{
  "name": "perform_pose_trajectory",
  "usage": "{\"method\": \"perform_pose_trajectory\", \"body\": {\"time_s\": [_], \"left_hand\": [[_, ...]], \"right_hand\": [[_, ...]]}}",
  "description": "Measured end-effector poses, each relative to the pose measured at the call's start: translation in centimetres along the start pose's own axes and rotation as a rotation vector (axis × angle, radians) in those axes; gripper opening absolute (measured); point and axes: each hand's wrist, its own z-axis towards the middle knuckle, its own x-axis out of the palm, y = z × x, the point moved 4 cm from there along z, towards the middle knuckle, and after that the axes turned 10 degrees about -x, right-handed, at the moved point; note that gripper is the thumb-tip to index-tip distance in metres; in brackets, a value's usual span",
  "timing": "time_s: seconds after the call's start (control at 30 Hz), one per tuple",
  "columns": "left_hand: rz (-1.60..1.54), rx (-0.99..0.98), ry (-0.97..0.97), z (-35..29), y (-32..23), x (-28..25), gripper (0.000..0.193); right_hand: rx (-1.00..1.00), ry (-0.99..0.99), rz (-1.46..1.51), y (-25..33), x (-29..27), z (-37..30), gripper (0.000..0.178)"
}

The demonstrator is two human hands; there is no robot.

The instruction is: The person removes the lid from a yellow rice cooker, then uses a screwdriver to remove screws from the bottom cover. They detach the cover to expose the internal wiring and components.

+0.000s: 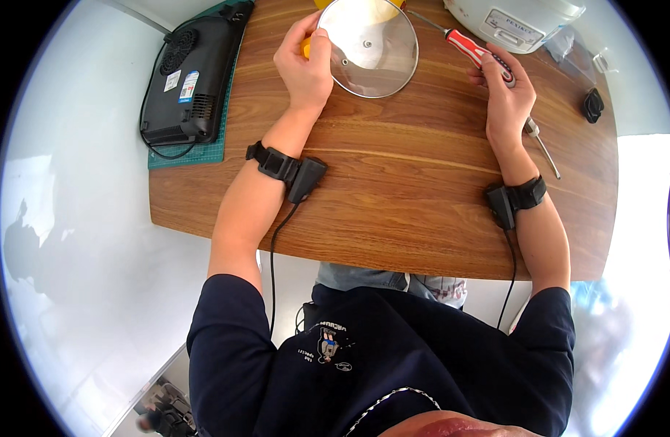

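My left hand is closed on the left rim of a round glass pot lid with a metal edge and small fittings near its middle. The lid is tilted above the far part of the table. Something yellow shows by my left fingers, its kind hidden. In my right hand is a screwdriver with a red and white handle, its shaft pointing far left toward the lid. The tip lies beyond the lid's right edge, apart from it.
A black appliance with vents lies on a green mat at the left. At the far right stands a white appliance. A second screwdriver lies beside my right wrist, with a small black object and clear plastic packaging farther back.
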Motion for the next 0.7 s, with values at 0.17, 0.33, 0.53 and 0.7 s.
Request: {"method": "perform_pose_trajectory", "body": {"time_s": [0.17, 0.33, 0.53, 0.7], "left_hand": [[-0.078, -0.138, 0.062, -0.1, 0.5, 0.4, 0.03], [-0.185, -0.34, 0.207, -0.4, 0.2, 1.2, 0.032], [-0.25, -0.449, 0.326, -0.5, 1.0, 1.7, 0.033], [-0.202, -0.561, 0.412, -0.6, 1.3, 2.2, 0.035]], "right_hand": [[0.012, 0.053, -0.146, -0.7, 0.3, -0.1, 0.034], [-0.11, 0.143, -0.456, -1.4, -0.4, 0.3, 0.035], [-0.304, 0.244, -0.698, 0.4, 0.3, 0.1, 0.03], [-0.283, 0.3, -0.738, 0.6, 0.6, -0.2, 0.026]]}}
